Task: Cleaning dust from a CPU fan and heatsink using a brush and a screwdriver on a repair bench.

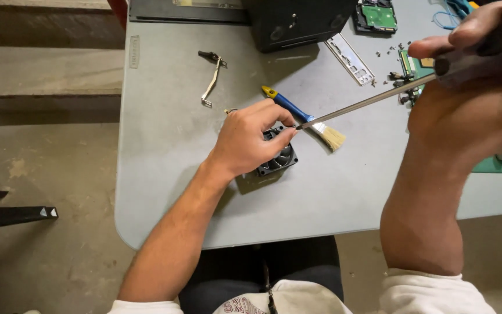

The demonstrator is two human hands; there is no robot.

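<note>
My left hand rests on a small black cooling fan lying on the grey table, fingers gripping its top edge. My right hand, close to the camera at the upper right, is closed around the dark handle of a long screwdriver. The thin metal shaft slants down to the left, and its tip meets the fan's corner by my left fingertips. A blue-handled paintbrush with pale bristles lies just behind the fan.
A black computer case stands at the table's far edge. A metal port plate, loose screws, a green circuit board and a bent metal bracket lie around. Bare concrete floor to the left.
</note>
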